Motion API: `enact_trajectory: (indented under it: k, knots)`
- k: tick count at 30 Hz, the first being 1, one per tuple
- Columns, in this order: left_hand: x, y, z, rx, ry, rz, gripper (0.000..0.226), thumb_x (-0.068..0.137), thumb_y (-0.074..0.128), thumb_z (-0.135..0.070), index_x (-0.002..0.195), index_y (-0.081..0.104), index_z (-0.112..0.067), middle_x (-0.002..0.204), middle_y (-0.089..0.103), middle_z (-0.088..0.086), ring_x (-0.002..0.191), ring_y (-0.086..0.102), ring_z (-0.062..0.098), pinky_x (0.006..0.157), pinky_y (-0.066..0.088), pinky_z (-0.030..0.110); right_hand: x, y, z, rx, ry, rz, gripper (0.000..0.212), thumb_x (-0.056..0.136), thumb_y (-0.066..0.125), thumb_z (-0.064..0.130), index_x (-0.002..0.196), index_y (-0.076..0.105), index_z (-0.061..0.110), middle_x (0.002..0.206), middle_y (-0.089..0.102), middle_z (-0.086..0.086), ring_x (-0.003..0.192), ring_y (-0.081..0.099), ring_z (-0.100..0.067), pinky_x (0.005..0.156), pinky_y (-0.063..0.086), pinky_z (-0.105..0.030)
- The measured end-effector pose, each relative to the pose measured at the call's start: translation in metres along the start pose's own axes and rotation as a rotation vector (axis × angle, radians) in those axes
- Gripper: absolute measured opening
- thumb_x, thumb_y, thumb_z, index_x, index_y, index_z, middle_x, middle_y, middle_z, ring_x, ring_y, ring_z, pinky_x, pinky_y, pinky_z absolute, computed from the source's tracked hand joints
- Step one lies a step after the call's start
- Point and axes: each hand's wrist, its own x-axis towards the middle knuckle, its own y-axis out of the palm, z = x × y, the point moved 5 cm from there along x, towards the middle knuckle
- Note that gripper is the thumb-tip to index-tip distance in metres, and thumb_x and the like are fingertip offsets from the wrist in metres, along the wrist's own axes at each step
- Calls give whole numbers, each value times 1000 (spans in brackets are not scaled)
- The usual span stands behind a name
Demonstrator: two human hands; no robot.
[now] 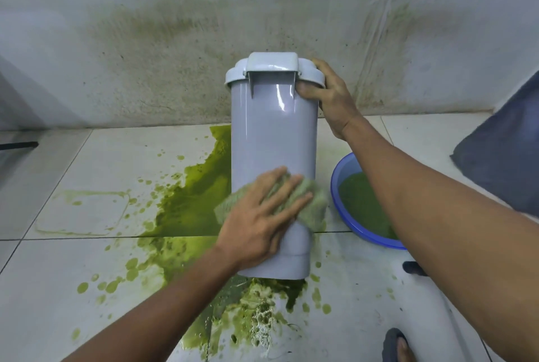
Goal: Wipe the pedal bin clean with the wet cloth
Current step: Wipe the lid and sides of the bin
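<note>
The bin [272, 140] sits on the floor [87, 259], long axis running 6 to 12 o'clock, lid [272, 65] at 12. Left hand [262, 216], fingers spread, presses the cloth [313, 201] to its side; right hand [326, 93] grips the lid.

- cloth [313, 201]: middle hidden under left hand [262, 216], only the edges stick out
- left fingertips [304, 197]: slight motion blur
- pedal bin [274, 134]: side facing away from camera hidden; lower body partly covered by hand and cloth
- right hand [326, 93]: fingertips out of sight behind lid [272, 61]
- blue basin [341, 175], floor's right side: right part behind right forearm [423, 195]
- dark fabric [501, 151]: cut by right edge, can't tell what it is
- small black thing [412, 267]: partly behind forearm, unidentifiable
- foot in sandal [399, 345]: cut by bottom edge
- black bar [19, 145]: cut by left edge
</note>
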Motion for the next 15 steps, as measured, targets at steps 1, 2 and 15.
enact_trajectory:
  k: [1,2,15]
  knots:
    - [-14,5,-8,3,58,38,52,98,55,-19,149,49,-18,161,37,9,152,27,36,124,22,53,0,2,0,5,-2,3,50,77,72,22,125,60,21,111,63,0,96,62,-15,81,52,-28]
    - [-26,9,-15,9,115,86,55,96,56,-20,150,48,-19,161,36,9,152,27,34,125,21,51,0,3,0,10,-4,6,50,77,72,22,125,60,20,111,63,0,96,62,-16,80,52,-28]
    - [84,-27,55,5,-144,-166,54,89,64,4,142,57,-7,150,50,18,143,39,41,122,30,48,-3,-3,1,0,-24,-28,57,72,75,23,126,60,14,112,62,-3,96,59,-17,82,51,-32]
